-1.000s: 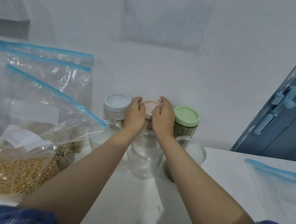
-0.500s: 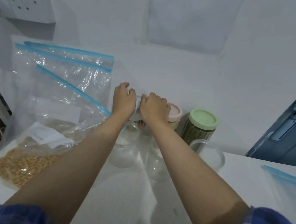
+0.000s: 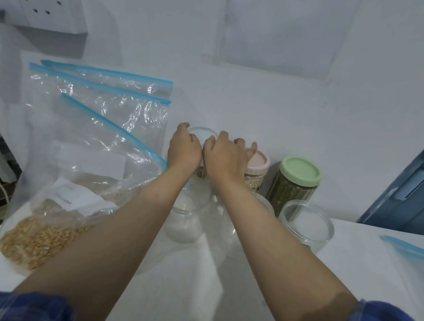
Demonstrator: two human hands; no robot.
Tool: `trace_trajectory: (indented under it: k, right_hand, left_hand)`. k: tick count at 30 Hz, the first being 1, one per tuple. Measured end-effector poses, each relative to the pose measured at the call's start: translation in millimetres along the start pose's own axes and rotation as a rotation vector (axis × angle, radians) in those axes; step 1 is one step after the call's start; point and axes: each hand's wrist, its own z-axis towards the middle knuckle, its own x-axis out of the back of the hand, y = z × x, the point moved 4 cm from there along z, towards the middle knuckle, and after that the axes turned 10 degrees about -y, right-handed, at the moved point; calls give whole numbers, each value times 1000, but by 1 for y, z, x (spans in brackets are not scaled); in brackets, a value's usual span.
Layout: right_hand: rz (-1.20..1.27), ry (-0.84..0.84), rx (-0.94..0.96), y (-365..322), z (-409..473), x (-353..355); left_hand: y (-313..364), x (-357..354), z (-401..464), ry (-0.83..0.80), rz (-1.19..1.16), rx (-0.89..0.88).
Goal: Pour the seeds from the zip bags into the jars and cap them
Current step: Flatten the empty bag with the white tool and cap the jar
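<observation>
Three capped jars stand against the back wall: a white-lidded jar (image 3: 203,135), a pink-lidded jar (image 3: 258,165) of pale seeds and a green-lidded jar (image 3: 298,180) of green seeds. My left hand (image 3: 183,150) curls round the left edge of the white lid, and my right hand (image 3: 224,157) curls round its right edge, with its outer fingers reaching over the pink lid. In front of them stand three open clear jars: the left one (image 3: 188,219), the middle one (image 3: 237,231) partly behind my right forearm, and the right one (image 3: 306,224). A zip bag of yellow seeds (image 3: 38,236) lies at the left.
More zip bags (image 3: 101,112) with blue seals lean on the wall behind the seed bag. Another zip bag (image 3: 414,262) lies flat at the right on the white table (image 3: 350,274). A wall socket (image 3: 36,0) is at upper left, a blue door (image 3: 417,192) at right.
Both hands moved left from the pink lid to the white lid and now hold it. The view has also shifted left.
</observation>
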Motion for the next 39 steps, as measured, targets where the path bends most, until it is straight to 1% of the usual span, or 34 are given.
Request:
trace_trajectory:
  k: [4,6,8,10,11,14,18,22,24,26,29,34,37,39]
  right_hand:
    - [199,165,37,-3,-8,28]
    - [355,253,79,-5,-14,46]
    - [561,340,153,-8,-25,65]
    - [679,435,243,-11,-41,87]
    - [727,449,277,-12,-51,97]
    - [862,373,295,-10,-86,118]
    - [992,316,317,6,-146,139]
    - [1133,170,232,35,-199,133]
    - [1175,109,185,51,-224,120]
    - [1192,70,137,64,-248,106]
    - [1179,20,86,80,-280,90]
    - [1173,-37,11,101,-311,74]
    - [1172,-45,-22,110,-323,65]
    - [1169,-43,-13,111,-328,65]
  left_hand:
    - [36,19,-14,60,-15,-134]
    - [58,30,-27,93,-45,-219]
    - [79,39,-44,121,-89,-288]
    - [95,45,-66,136,-157,-333]
    - [101,47,-80,140,-194,-347]
    - [109,50,-122,142,-277,-365]
    - [106,49,-179,113,-396,-367]
    - [80,32,-235,72,-472,-327]
    - [63,20,-258,24,-504,-297]
    - [46,10,-277,-18,-512,-262]
    - [24,-3,-302,-38,-521,-194]
    - [-3,-19,-329,-88,-515,-125]
    - [-13,-28,-338,-124,-508,-90]
    - [-15,-31,-342,-107,-531,-100]
